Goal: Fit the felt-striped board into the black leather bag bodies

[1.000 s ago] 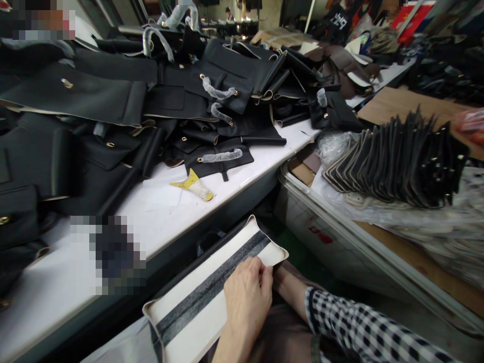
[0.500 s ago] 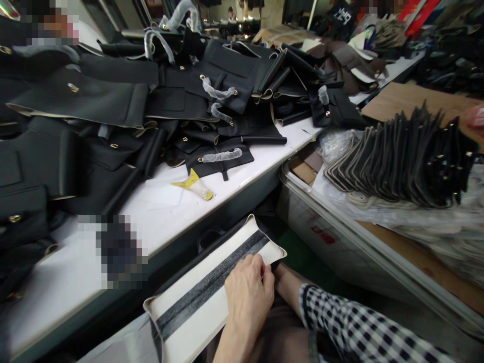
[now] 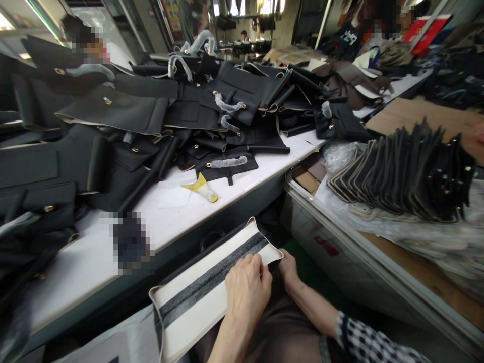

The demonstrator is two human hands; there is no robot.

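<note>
You have the cream panel [image 3: 196, 317] low over your lap, beside the near edge of the white bench [image 3: 162, 227]. Your left hand [image 3: 247, 282] is closed on the panel's near long side, thumb drawn in toward the fingertips. Your right hand [image 3: 288, 267] is at the corner on the side away from the bench; its fingers are partly hidden, so I cannot tell how firmly they grip. The piece looks partly made up: its corners are already drawn out into points and its long shape is formed, with a dark strip [image 3: 200, 286] running along the middle. The rim at the end shows as a thin, bare edge, and no handle or metal fitting shows on the upturned face; how much work remains cannot be told. The panel is smooth and matt, the strip mottled grey and fuzzy, with a darker line down its centre. On the bench, smooth black pieces [image 3: 117, 116] lie heaped, some flat, some curled into tubes, with pale raw edges; one wrapped handle [image 3: 229, 162] sits in cloudy, crinkled plastic near the bench's front edge. Just beside it on the bench is a forked yellow-and-white item [image 3: 202, 189]. Right of the bench, thin black pieces [image 3: 393, 171] with rounded ends stand packed in a row, beside crumpled clear film [image 3: 342, 156].
</note>
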